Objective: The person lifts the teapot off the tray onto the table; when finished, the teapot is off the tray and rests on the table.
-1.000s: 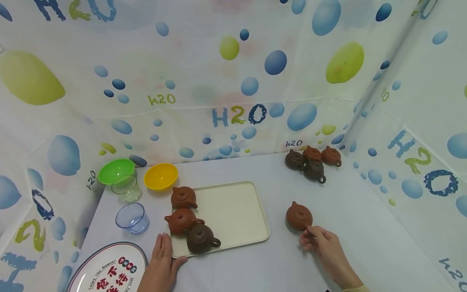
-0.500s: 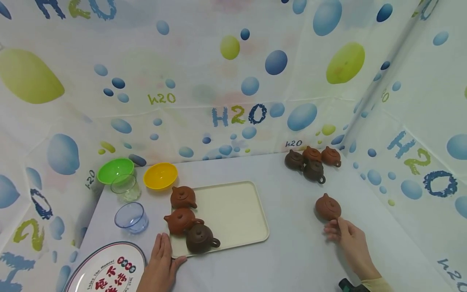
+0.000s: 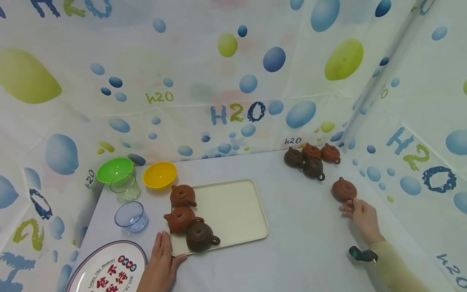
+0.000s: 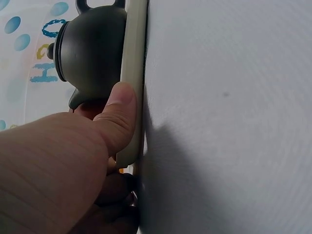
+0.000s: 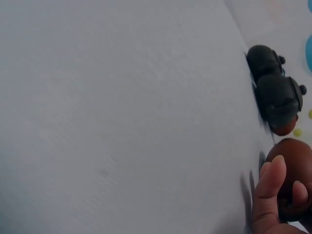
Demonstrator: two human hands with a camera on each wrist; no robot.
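Observation:
My right hand (image 3: 365,221) pinches the handle of a reddish-brown clay teapot (image 3: 344,190) at the right side of the table. In the right wrist view, the thumb and a finger meet at the handle of that teapot (image 5: 292,158). At the near left corner of a cream tray (image 3: 233,211), my left hand (image 3: 159,261) touches the rim, its fingers straight along the left side and its thumb at the front edge. Two reddish-brown teapots (image 3: 182,196) and a dark brown teapot (image 3: 200,237) stand at the tray's left end. The dark one (image 4: 95,51) sits above my left thumb.
Several brown teapots (image 3: 313,167) cluster at the back right. A green bowl (image 3: 114,170), a yellow bowl (image 3: 159,175), a clear glass (image 3: 125,188), a blue glass (image 3: 132,221) and a printed plate (image 3: 85,273) line the left side. Patterned cloth walls (image 3: 200,134) bound the table.
My right hand has moved the reddish-brown teapot to the right and away from me, nearer the back cluster. My left hand and the tray have stayed in place.

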